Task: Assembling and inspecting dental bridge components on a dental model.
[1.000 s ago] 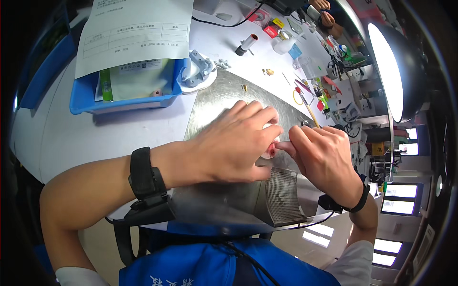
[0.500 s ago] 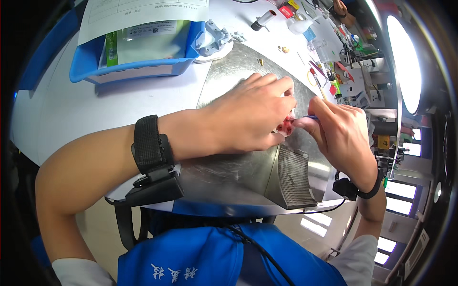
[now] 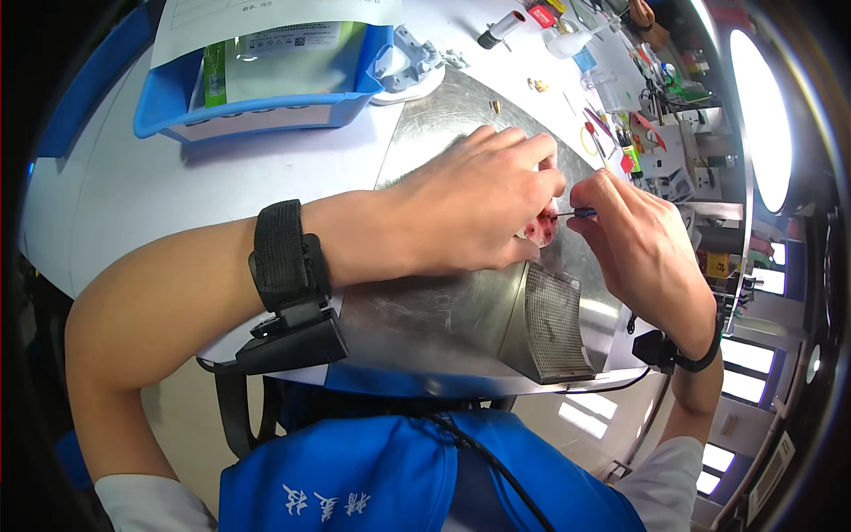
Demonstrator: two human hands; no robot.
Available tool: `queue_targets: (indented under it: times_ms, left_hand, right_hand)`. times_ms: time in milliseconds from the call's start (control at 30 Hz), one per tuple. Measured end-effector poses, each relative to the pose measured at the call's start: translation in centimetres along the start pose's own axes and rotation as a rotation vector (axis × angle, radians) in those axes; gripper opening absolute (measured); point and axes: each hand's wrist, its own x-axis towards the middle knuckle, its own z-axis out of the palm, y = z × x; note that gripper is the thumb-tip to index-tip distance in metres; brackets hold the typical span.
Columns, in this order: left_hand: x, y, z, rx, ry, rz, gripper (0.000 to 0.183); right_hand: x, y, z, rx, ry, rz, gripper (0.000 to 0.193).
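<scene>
My left hand [image 3: 479,206] is closed, its fingers wrapped round a small pink-and-red piece [image 3: 541,229] with dark round holes, like part of a dental model. Most of that piece is hidden under my fingers. In a pinch, my right hand [image 3: 643,244] grips a slim tool [image 3: 582,213] with a dark blue handle and thin metal shaft. Its shaft points left and reaches the piece; whether the tip sits in a hole I cannot tell. Both hands are above a scratched metal plate [image 3: 425,315].
A curved mesh panel [image 3: 554,324] lies at the plate's near right. Far left stands a blue bin [image 3: 266,120] holding a packet and paper, beside a grey dental model [image 3: 409,64]. A small brass-coloured part [image 3: 496,106] lies beyond my hands. Tools crowd the right; a bright lamp [image 3: 761,120] stands there.
My right fingers have drawn back a little from the piece, so more of the tool's shaft and handle shows. The left hand keeps its hold. The whole view has shifted slightly.
</scene>
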Motion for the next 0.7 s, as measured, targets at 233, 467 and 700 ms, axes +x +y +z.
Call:
queue_targets:
  times_ms: [233, 467, 700]
  left_hand:
    - [0.1, 0.0, 0.0, -0.004, -0.018, -0.01, 0.043]
    - [0.1, -0.4, 0.4, -0.029, 0.083, 0.01, 0.053]
    - [0.3, -0.2, 0.3, -0.073, 0.109, -0.012, 0.062]
  right_hand:
    - [0.2, 0.2, 0.1, -0.097, -0.07, 0.045, 0.025]
    - [0.6, -0.3, 1.5, 0.086, 0.03, 0.003, 0.015]
    - [1.0, 0.3, 1.7, 0.357, -0.044, 0.112, 0.011]
